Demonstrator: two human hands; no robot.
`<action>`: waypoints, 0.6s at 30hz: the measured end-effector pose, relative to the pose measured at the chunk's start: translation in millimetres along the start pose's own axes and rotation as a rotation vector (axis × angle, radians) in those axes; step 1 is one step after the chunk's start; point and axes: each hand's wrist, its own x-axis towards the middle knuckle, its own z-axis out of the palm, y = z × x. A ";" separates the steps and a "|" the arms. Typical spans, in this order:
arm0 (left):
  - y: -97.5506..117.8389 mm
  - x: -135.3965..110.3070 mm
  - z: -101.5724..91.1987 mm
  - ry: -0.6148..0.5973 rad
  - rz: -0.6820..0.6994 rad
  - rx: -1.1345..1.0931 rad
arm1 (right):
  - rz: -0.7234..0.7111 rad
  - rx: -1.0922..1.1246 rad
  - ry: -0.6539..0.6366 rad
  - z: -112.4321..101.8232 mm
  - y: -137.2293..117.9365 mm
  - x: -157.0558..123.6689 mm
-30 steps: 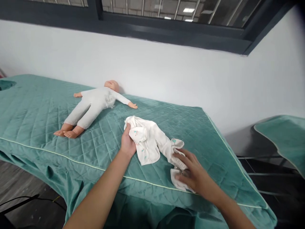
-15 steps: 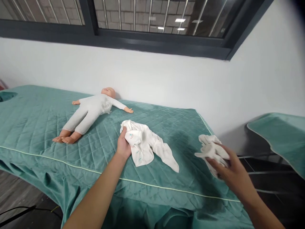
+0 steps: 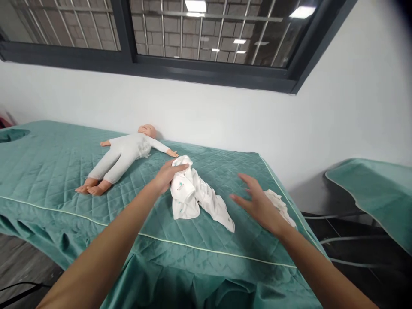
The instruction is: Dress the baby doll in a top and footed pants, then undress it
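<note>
Green quilting (image 3: 51, 169) is spread beneath a white wall (image 3: 225, 116) and a barred window (image 3: 209, 68). At its near middle a white garment (image 3: 201, 195) is found, bunched at its far end, with a printed patch turned up and one long limb stretched toward the near right. The bunched end is pinched by the left hand (image 3: 167, 174), the thumb laid over the top and the fingers hidden; whether that end is lifted clear cannot be told. Nothing is held by the right hand (image 3: 257, 204), which is poised over the quilting with thumb and fingers spread.

For good handling, the fabric is best pinched by a single edge rather than squashed in a fist, so that its layers can be told apart. The free limb would best be taken near its tip and smoothed outward, the held end serving as an anchor; if it were tugged from the middle, more folds would likely be made.

Beyond the right hand, a crumpled cloth (image 3: 279, 205) is left by the right edge, partly hidden by the hand. Past the left hand, a doll (image 3: 124, 152) is laid on its back, one arm stretched almost to the garment; that arm should be given room, lest fabric be snagged.
</note>
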 end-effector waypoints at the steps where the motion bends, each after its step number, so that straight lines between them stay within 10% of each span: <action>1: 15.9 -7.4 8.7 -0.079 0.002 0.056 | -0.030 0.137 -0.026 2.5 -21.0 12.7; 7: 105.7 -55.5 50.8 -0.473 0.286 0.549 | -0.336 0.466 -0.254 -15.1 -121.6 79.9; 12: 139.3 -77.2 49.4 -0.227 0.485 0.705 | -0.308 0.271 -0.344 -37.7 -143.3 95.4; 18: 137.2 -78.9 35.5 0.045 0.678 1.124 | -0.205 -0.195 -0.157 -48.6 -108.3 84.6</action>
